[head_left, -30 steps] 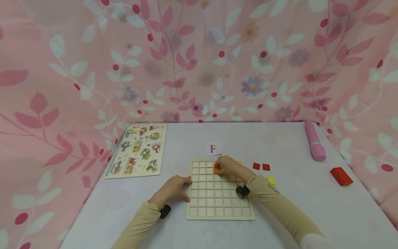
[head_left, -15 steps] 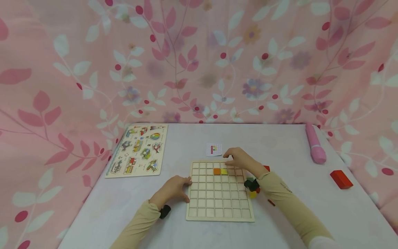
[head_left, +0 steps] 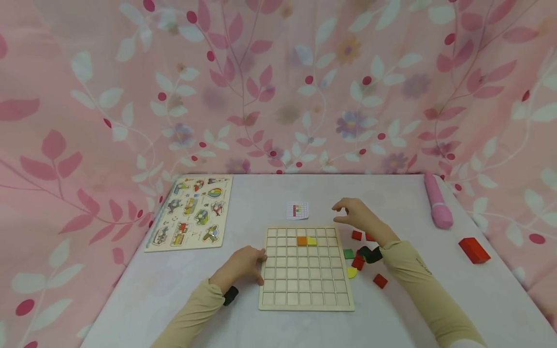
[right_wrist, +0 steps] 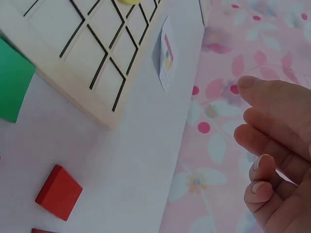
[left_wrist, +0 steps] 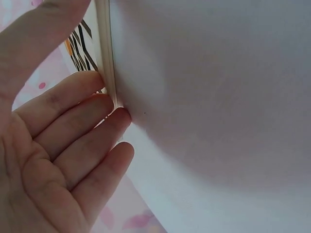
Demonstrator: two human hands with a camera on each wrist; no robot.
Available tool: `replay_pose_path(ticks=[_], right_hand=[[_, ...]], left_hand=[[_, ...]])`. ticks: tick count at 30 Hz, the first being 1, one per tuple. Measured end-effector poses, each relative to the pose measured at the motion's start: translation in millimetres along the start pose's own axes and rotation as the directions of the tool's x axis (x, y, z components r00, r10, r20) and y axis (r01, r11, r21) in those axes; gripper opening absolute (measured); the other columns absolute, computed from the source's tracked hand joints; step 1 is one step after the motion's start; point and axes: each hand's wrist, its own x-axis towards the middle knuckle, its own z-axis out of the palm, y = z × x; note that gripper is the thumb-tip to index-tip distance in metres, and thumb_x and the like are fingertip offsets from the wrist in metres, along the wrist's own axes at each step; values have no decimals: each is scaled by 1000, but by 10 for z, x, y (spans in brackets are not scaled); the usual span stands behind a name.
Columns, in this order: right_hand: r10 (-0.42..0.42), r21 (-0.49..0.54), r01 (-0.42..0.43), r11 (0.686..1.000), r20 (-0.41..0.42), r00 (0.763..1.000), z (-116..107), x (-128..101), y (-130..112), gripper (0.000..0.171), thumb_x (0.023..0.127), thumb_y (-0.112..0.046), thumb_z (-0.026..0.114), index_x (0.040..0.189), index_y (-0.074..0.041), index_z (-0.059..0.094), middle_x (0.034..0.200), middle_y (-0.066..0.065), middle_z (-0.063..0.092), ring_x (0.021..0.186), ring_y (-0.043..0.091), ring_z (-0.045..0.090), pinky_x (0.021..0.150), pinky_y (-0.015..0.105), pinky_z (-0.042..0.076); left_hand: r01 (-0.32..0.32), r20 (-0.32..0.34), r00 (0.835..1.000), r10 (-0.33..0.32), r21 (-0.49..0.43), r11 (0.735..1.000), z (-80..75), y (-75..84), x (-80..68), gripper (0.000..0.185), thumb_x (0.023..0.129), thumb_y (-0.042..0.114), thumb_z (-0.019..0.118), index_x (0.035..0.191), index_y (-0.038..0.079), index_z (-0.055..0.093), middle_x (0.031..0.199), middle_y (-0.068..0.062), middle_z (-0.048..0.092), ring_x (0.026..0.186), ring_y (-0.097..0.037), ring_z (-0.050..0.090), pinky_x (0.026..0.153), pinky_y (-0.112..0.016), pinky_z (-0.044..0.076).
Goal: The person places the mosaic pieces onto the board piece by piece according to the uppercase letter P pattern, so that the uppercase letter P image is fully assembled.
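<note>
Resting against the grid board's (head_left: 304,268) left edge, left hand (head_left: 243,263) lies flat, released; right hand (head_left: 359,217) hovers empty, grip relaxed, above red squares (head_left: 357,235).

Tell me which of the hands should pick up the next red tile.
Probably the right hand: it hovers empty above the loose red tiles beside the grid board, while the left hand rests against the board's left edge.

Free room and obstacles about the grid board (head_left: 306,290). Its left edge is blocked by the left hand (head_left: 241,265). Its right side is crowded by loose coloured tiles (head_left: 380,281) and the right hand (head_left: 359,216). Bare table (head_left: 383,193) is left beyond its far edge, save for a small pattern card (head_left: 298,210).
</note>
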Motion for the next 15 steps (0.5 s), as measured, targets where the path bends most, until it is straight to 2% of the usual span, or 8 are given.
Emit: replay_pose_path(ticks=[6,11,15], right_hand=[[33,2,-33,999,-31,999,-22,-46,139,25,72,-8,74,94,1,66,83,6,59,64,17,42,56,31,39],[68,15,-67,998,-19,998,-3,-117,224,25,72,-7,73,94,3,65,84,10,60,66,22,45,58,33,40],[126,18,-126,992,7,992,54,-214,295,27,73,-7,73,96,5,65,86,14,60,68,24,46,59,33,40]], left_hand=[[14,-8,1000,-14,-36,999,-4,-24,-27,63,49,30,85,105,7,66,115,-9,58,99,-28,54,83,-38,41],[17,-8,1000,-17,-34,999,13,-18,-31,63,49,30,85,105,8,66,113,-8,59,98,-28,54,84,-38,41],[20,-3,1000,-20,-21,1000,3,4,-29,64,49,31,85,106,8,65,111,-9,60,96,-28,54,82,-38,42]])
